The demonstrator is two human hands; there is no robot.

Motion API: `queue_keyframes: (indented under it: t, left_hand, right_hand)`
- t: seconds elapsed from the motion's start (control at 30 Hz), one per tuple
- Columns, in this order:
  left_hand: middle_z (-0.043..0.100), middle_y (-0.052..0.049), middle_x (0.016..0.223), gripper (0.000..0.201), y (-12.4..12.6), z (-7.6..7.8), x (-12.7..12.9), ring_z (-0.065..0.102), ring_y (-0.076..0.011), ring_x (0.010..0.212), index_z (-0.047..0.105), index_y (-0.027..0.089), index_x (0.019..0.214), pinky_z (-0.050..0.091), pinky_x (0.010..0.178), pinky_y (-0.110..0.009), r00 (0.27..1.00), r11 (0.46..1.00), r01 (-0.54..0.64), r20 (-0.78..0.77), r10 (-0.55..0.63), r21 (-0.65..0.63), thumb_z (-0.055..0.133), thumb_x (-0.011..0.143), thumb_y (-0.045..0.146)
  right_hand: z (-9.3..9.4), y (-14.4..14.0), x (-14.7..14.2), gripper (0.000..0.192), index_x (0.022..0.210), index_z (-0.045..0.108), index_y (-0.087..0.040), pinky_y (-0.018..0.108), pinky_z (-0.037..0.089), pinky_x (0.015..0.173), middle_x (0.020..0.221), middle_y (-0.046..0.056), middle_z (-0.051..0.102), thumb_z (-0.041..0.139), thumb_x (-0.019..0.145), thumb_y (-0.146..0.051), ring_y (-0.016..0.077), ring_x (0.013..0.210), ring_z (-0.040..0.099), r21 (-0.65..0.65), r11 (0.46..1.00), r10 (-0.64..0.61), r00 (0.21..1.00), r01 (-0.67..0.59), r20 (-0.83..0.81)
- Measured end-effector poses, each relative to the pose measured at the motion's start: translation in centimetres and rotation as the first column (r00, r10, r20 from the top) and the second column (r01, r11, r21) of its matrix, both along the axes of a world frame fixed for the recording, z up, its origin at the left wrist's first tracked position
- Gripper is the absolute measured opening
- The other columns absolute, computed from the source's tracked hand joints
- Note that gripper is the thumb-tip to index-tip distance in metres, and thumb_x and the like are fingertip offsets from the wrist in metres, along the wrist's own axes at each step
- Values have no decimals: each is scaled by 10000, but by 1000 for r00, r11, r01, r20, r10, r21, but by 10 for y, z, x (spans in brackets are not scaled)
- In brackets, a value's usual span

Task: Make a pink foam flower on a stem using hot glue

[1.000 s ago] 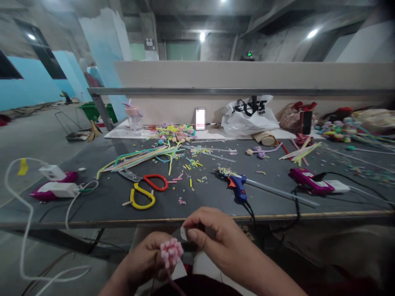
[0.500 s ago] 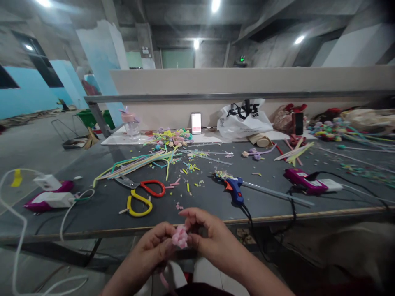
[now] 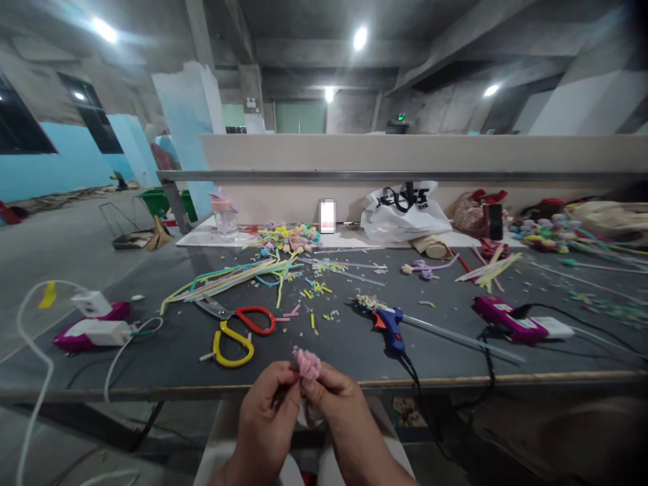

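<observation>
Both hands are up at the near edge of the table (image 3: 152, 351), fingertips pressed together around a little fuzzy pink flower (image 3: 307, 364). The left hand (image 3: 266, 422) pinches it from the left and the right hand (image 3: 337, 415) from the right, so the flower pokes up between them, right over the table edge. Just beyond on the table lie the red and yellow scissors (image 3: 237, 327) to the left and a blue glue gun (image 3: 391, 325) to the right. Farther back there's a messy spread of colored pipe cleaners (image 3: 237, 270).
</observation>
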State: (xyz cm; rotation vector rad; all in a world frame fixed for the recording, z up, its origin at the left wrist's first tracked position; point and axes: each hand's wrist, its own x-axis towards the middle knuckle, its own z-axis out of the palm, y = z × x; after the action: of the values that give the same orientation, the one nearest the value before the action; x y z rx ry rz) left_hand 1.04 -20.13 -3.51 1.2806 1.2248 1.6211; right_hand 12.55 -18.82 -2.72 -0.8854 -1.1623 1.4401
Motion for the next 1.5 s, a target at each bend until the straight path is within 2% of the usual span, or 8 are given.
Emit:
queue_keyframes:
  t: [0.17,0.3,0.5,0.7,1.0,1.1,1.3,1.5]
  left_hand:
    - [675,-56,879,171,-3,2,-3,589,-198,848,705,235,788,426,812,-279,979,994,43,-203,-21,103,647,691,107]
    - [665,-58,880,219,-2,-6,-12,604,-183,833,680,217,876,472,764,-267,937,954,122,-349,-19,274,585,730,84]
    - [609,-20,816,131,-3,3,-27,585,-131,782,589,199,807,491,694,-208,838,923,23,-511,192,384,558,757,82]
    - [612,-27,808,154,-5,24,-28,561,-135,816,596,180,887,493,740,-222,752,857,99,-602,268,506,558,774,82]
    - [587,-53,844,276,-4,8,-28,544,-133,813,622,139,960,488,739,-235,742,807,160,-608,281,568,566,741,-18]
    - [591,-42,817,235,-4,7,-27,549,-133,810,618,149,909,483,735,-235,754,821,153,-602,262,550,566,743,-9]
    - [560,-7,728,103,-2,13,-23,551,-112,692,557,167,729,470,621,-210,831,943,149,-555,45,299,591,744,71]
    - [558,-1,696,82,0,15,-25,553,-112,655,551,164,701,459,589,-211,849,956,212,-523,-77,204,580,765,122]
  right_hand:
    - [-2,1,1,195,865,731,-268,351,416,892,949,42,659,686,701,-364,207,956,576,68,998,-3,1000,2,15]
    - [-1,3,7,174,810,735,-247,285,447,786,854,35,640,653,729,-377,179,846,582,164,985,-63,992,45,106]
    - [-9,2,12,253,661,697,-181,221,406,599,637,-2,545,608,764,-395,125,625,498,135,991,-24,982,-1,189]
    - [-8,0,9,265,645,680,-173,220,384,597,631,-6,524,596,774,-389,124,621,484,163,986,-21,967,-21,254]
    - [-14,1,8,306,591,641,-157,226,376,586,605,-4,506,581,775,-393,128,603,478,169,985,-33,956,-18,293]
    - [-16,1,8,289,611,661,-157,223,364,577,581,-10,491,584,767,-388,124,593,464,167,986,-57,954,7,295]
    - [-15,-1,7,311,513,603,-157,223,358,552,542,-14,478,569,756,-348,122,559,460,181,983,-81,945,23,318]
    - [-16,-1,6,302,505,579,-164,235,375,573,553,-7,504,551,765,-315,131,575,483,209,978,-91,938,20,335]
